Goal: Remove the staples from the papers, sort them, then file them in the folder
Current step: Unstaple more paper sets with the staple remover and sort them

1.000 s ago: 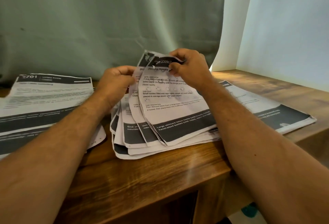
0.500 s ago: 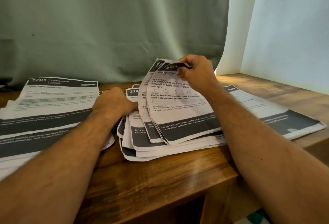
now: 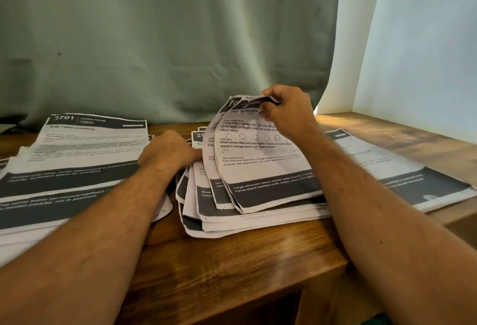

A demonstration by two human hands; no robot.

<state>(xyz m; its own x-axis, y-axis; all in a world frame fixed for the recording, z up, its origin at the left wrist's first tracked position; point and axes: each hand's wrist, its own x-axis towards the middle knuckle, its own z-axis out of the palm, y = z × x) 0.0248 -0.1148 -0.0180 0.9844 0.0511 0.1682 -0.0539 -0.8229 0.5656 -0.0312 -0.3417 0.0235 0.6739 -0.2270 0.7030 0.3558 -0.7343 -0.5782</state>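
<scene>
The middle stack of papers [image 3: 258,211] lies fanned on the tabletop [image 3: 232,273], between two flatter piles. Its upper sheets [image 3: 260,149] are lifted and curled at the top edge, pinched by the right hand [image 3: 286,110]. The lower sheets are pressed down by the left hand [image 3: 167,154], fingers hidden beneath the paper. The sheets appear thin, limp and easily torn; support close to the stapled corner is advised.

Both forearms are bare from the lower frame edge to the wrists, with no sleeves showing. The left hand [image 3: 167,153] and right hand [image 3: 289,110] carry no rings, watch or gloves.
</scene>
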